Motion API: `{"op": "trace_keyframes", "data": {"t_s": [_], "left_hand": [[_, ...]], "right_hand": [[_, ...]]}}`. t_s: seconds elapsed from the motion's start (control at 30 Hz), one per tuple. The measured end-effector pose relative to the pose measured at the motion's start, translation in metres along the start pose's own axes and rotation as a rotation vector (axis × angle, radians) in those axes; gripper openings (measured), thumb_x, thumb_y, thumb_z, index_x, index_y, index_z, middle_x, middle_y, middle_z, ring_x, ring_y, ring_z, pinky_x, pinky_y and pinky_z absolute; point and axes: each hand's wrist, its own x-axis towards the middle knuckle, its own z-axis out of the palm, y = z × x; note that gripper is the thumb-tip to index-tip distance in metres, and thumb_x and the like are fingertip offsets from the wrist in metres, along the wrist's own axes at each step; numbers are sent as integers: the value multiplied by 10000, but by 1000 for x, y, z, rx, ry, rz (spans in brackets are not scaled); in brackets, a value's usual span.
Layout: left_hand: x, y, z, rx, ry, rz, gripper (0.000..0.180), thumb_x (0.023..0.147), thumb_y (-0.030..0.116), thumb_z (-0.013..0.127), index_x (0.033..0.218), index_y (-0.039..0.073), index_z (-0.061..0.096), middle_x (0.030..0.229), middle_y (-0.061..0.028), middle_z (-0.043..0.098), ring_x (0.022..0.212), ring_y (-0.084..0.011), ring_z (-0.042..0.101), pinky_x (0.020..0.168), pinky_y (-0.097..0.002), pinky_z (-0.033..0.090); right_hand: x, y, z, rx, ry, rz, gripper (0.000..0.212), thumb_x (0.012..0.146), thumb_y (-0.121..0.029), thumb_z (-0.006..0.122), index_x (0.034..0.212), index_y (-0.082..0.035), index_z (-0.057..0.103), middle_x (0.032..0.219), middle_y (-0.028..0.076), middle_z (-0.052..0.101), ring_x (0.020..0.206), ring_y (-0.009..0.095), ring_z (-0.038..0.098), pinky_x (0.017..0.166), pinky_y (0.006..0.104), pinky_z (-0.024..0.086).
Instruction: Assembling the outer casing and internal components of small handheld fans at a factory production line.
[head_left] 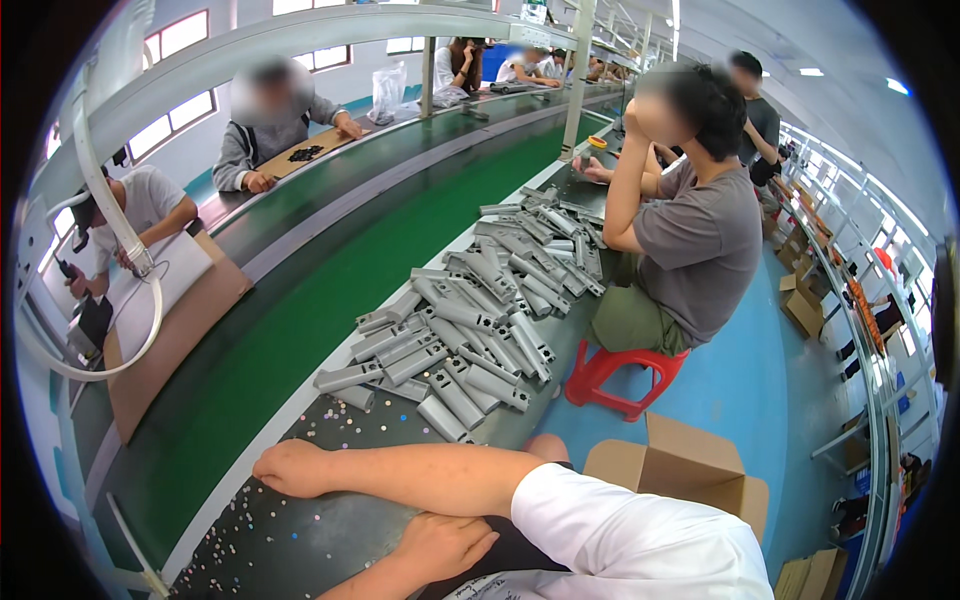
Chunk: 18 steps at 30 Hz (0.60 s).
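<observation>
The right arm, in a white sleeve, reaches leftward across the table (350, 525), its hand (290, 468) bent inward near the green belt (330, 290). The left hand (447, 545) lies below that forearm, fingers together and partly extended — how far either hand's fingers close, or whether they hold anything, I cannot tell. The grey tubular parts (470, 315) lie heaped on the table just beyond the right forearm; small coloured dots (294, 535) are scattered around the right hand. Beyond the heap — a seated co-worker (700, 235) on a red stool (630, 375).
</observation>
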Motion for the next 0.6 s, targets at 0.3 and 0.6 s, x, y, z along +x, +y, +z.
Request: {"op": "trace_keyframes", "data": {"t_s": [0.3,0.6], "left_hand": [[0,-1,2,17,1,0,153,827,284,681,774,141,682,772,-16,664,692,-229,654,605,-371,529],[-3,-2,2,1,-75,-33,254,905,302,597,760,97,629,774,-63,651,758,-266,643,660,-403,525]], "right_hand": [[-2,-2,-4,-5,-8,1,164,860,-150,545,912,-49,664,896,169,666,894,363,637,795,460,506],[-2,-5,-6,-15,-5,9,197,866,-177,546,954,-59,676,944,175,673,917,377,637,815,467,508]]}}
